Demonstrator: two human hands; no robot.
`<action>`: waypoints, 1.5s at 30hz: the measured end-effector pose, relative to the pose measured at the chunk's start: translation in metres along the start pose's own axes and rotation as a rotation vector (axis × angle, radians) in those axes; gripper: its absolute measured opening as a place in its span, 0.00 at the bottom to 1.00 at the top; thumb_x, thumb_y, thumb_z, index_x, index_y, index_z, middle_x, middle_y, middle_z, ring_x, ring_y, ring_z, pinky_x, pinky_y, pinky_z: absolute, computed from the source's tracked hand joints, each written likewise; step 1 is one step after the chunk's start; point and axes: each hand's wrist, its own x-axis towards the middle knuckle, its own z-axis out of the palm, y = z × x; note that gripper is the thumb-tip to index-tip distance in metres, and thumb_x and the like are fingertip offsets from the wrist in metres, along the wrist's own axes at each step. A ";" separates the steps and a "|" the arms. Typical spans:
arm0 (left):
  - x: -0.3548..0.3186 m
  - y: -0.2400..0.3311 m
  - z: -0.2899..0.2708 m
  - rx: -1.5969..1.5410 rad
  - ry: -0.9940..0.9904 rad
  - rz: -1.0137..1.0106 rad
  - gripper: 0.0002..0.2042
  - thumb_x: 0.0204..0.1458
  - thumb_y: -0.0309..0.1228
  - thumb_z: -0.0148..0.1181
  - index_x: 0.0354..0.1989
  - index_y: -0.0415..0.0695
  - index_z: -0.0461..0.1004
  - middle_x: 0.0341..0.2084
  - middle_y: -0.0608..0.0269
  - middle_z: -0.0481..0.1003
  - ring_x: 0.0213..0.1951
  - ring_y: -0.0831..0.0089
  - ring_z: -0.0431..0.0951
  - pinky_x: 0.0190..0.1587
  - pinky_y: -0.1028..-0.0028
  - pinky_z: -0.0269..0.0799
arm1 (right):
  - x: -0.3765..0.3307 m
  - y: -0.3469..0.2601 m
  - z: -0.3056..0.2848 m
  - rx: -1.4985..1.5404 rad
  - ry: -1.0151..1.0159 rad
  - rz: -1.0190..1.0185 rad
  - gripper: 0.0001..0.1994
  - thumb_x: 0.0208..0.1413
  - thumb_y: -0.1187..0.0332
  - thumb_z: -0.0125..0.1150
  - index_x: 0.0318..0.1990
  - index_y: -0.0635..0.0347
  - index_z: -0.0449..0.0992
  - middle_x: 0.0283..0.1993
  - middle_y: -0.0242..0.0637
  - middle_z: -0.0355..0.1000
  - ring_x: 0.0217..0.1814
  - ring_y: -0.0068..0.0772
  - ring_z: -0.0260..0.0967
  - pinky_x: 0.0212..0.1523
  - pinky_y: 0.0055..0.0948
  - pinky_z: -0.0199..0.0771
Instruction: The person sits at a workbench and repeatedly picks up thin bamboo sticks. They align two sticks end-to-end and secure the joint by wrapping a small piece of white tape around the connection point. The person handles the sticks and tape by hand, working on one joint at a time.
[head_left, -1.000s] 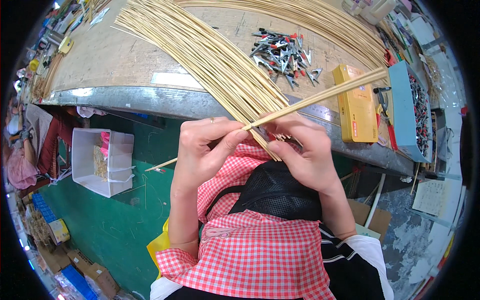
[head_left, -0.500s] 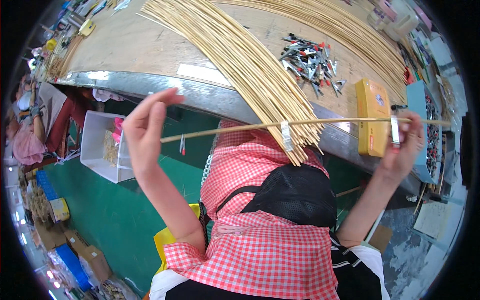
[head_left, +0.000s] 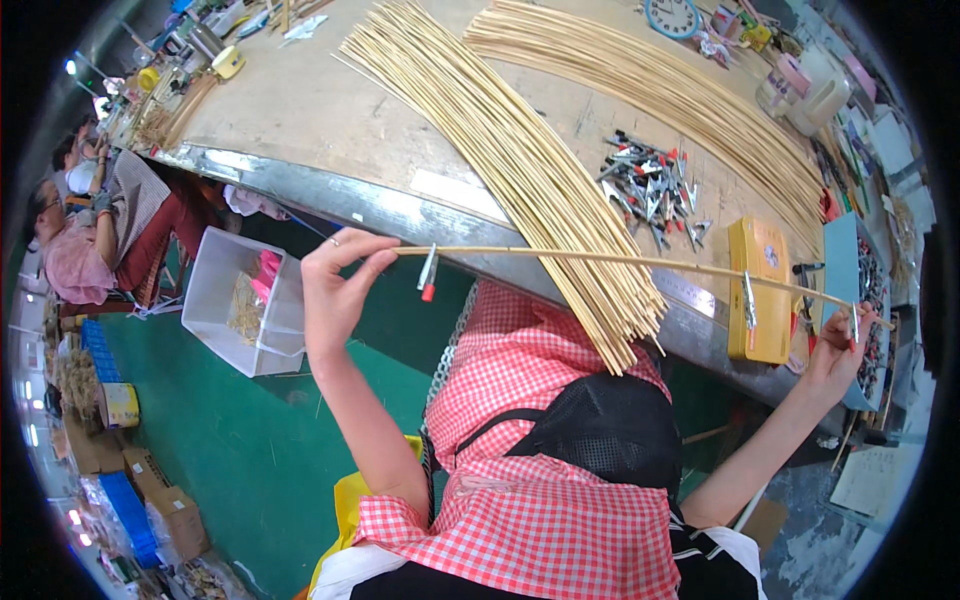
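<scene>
A long, thin bamboo stick [head_left: 600, 257] stretches between my two hands, sloping down to the right. At its left end my left hand [head_left: 345, 290] pinches it between thumb and fingers. Near that hand, a metal clip with a red tip [head_left: 428, 274] hangs on the stick. A second metal clip [head_left: 749, 300] hangs on its right part, in front of the yellow tin. My right hand [head_left: 836, 355] is closed at the right end, its fingers around a third clip [head_left: 855, 326] there. Behind the stick lies a bundle of bamboo sticks [head_left: 520, 160], jutting over the table's near edge.
Loose clips [head_left: 652, 185] lie heaped on the table [head_left: 300, 100]. A yellow tin [head_left: 758, 290] and a blue box of clips [head_left: 843, 260] stand at the right. More sticks [head_left: 660, 85] lie farther back. A white bin [head_left: 225, 275] and a seated person [head_left: 80, 255] are at left.
My left fingers have closed on the stick's left end. My right hand has moved down and right. The middle clip is now closer to the right end. The view has shifted.
</scene>
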 end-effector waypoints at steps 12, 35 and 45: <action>-0.012 -0.088 -0.077 0.259 0.657 -0.177 0.06 0.52 0.24 0.60 0.35 0.36 0.79 0.24 0.63 0.76 0.23 0.77 0.73 0.28 0.77 0.67 | -0.027 0.030 0.051 -0.217 -0.046 0.143 0.17 0.65 0.67 0.49 0.55 0.70 0.66 0.37 0.31 0.64 0.30 0.18 0.56 0.31 0.17 0.65; 0.000 -0.141 -0.128 0.839 0.596 -0.077 0.14 0.51 0.27 0.56 0.47 0.41 0.75 0.44 0.51 0.75 0.48 0.55 0.74 0.52 0.62 0.67 | -0.015 0.082 0.127 -0.809 -0.271 0.154 0.12 0.61 0.69 0.54 0.44 0.70 0.75 0.32 0.31 0.72 0.28 0.16 0.65 0.28 0.17 0.67; 0.002 -0.018 -0.037 0.487 0.549 -0.024 0.10 0.56 0.22 0.52 0.44 0.39 0.76 0.40 0.58 0.76 0.43 0.63 0.75 0.47 0.67 0.68 | 0.150 0.167 0.075 -2.122 -0.867 -0.492 0.05 0.47 0.76 0.55 0.32 0.66 0.75 0.36 0.51 0.72 0.42 0.54 0.70 0.42 0.45 0.70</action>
